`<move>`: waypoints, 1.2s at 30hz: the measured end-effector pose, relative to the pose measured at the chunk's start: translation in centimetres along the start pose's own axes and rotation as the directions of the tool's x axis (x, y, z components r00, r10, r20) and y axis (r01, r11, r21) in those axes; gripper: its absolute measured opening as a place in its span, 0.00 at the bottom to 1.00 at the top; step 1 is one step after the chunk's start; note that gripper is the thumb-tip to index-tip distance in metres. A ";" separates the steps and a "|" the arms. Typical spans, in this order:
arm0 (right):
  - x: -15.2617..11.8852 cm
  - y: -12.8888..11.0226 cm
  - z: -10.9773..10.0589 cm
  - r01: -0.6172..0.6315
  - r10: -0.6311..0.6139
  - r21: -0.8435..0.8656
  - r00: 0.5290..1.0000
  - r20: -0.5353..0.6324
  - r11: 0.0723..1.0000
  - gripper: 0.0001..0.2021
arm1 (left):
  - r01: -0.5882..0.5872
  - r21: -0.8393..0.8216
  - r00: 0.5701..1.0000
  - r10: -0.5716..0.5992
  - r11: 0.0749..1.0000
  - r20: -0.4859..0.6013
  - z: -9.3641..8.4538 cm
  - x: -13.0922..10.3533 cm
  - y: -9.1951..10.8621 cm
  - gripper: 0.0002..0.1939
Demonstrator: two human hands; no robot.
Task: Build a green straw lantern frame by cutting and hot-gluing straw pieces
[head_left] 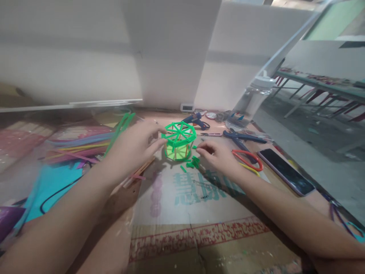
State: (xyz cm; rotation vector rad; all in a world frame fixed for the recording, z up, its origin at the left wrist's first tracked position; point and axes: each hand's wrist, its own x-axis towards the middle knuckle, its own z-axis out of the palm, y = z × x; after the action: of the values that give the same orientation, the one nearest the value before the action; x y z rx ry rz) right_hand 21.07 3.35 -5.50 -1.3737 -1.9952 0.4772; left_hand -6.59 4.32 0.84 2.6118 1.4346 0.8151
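Right hand (pixel 218 155) beside green pieces (pixel 195 162); phone (pixel 286 172), bottle (pixel 248 103) beyond.

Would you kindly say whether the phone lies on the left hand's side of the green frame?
No, the phone lies right of the green frame, beyond the right hand.

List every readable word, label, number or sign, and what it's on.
"慧", probably: large teal character on the printed sheet.
Teal characters right of it: blurred, partly covered.
Small dark print among them: too small.
Pink print: blurred.
Small device: display unreadable.
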 end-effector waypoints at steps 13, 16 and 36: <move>-1.5 -1.2 1.0 0.322 -0.171 -0.445 0.922 0.347 0.836 0.11 | -0.162 -0.014 0.985 0.161 0.987 -0.055 2.1 0.5 -1.5 0.16; -1.5 -1.9 0.8 0.291 -0.161 -0.420 0.934 0.319 0.859 0.10 | -0.156 -0.019 0.986 0.155 0.988 -0.055 2.2 0.6 -1.6 0.16; 6.6 3.5 -4.9 -0.152 0.122 -0.249 0.983 -0.134 0.956 0.07 | -0.228 -0.082 0.972 0.221 0.970 -0.084 3.0 0.8 -1.4 0.18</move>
State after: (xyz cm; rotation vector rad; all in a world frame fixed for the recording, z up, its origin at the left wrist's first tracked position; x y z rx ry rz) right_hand 25.33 10.42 -2.16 -1.6680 -1.9237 0.1940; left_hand -5.95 6.34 -1.78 2.7338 1.0997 0.9849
